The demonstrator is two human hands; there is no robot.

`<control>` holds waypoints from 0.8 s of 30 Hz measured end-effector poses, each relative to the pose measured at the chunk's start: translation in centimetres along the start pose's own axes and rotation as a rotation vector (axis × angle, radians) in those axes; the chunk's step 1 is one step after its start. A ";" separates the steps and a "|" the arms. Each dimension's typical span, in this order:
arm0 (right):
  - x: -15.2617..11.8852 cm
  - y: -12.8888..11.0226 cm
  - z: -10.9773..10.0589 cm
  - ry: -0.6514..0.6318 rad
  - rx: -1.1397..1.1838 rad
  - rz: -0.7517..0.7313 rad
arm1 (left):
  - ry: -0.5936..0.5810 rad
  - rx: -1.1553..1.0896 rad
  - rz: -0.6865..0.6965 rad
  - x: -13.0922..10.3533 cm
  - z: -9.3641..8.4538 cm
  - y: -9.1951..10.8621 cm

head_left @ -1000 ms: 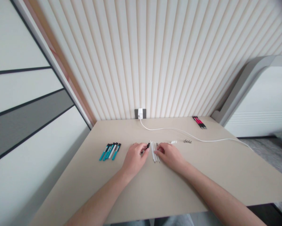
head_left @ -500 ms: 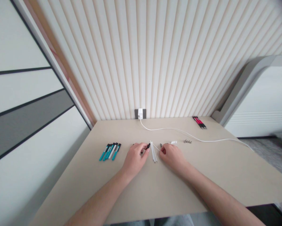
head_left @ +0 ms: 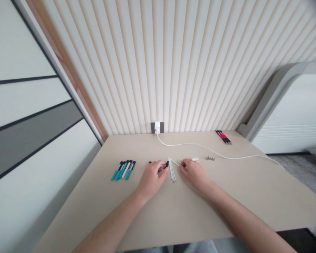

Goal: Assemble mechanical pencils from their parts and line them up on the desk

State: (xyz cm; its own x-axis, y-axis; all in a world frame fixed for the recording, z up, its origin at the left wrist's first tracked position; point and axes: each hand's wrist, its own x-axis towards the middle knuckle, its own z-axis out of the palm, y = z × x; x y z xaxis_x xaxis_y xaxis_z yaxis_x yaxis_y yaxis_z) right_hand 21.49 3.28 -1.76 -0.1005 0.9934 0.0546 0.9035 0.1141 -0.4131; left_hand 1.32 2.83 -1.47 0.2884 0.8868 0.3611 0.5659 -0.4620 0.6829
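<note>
My left hand [head_left: 153, 175] is closed on a small black part [head_left: 167, 163], pinched between thumb and fingertips. Beside it on the desk lies a bundle of thin white refills [head_left: 171, 171]. Another white refill [head_left: 175, 162] slants from the top of the bundle towards my right hand [head_left: 193, 172], whose fingers are curled down at the desk; what they grip, if anything, is hidden. Just behind that hand are small white pieces [head_left: 195, 159], and to their right small metal tips [head_left: 210, 158]. More dark pieces show partly behind my left hand.
Several teal, black and white barrels [head_left: 123, 170] lie on the left of the desk [head_left: 152, 225]. Red and black pens [head_left: 223, 137] sit at the back right. A white cable [head_left: 200, 144] runs from a charger [head_left: 157, 127] at the wall across the desk to the right.
My right hand has shifted slightly right, and the slanting refill's near end looks a little higher. The black part in my left hand is tilted more upright.
</note>
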 end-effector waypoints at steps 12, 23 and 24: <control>0.7 -0.6 -0.2 0.180 1.001 -0.102 | -0.152 -0.216 -0.091 0.0 -0.6 1.6; 0.3 -1.3 -1.0 0.261 1.276 -0.153 | -0.216 -0.227 -0.071 -0.1 -0.1 1.7; 0.3 -1.3 -1.1 0.258 1.270 -0.154 | -0.211 -0.220 -0.066 -0.1 -0.2 1.7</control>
State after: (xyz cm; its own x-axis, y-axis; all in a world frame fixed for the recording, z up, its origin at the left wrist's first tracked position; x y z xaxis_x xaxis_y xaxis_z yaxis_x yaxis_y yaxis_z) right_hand 20.74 3.41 -0.23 0.0438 0.9556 0.2912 -0.1467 0.2945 -0.9443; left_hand 2.13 1.92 -0.23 0.4231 0.8865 0.1872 0.4146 -0.3731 0.8300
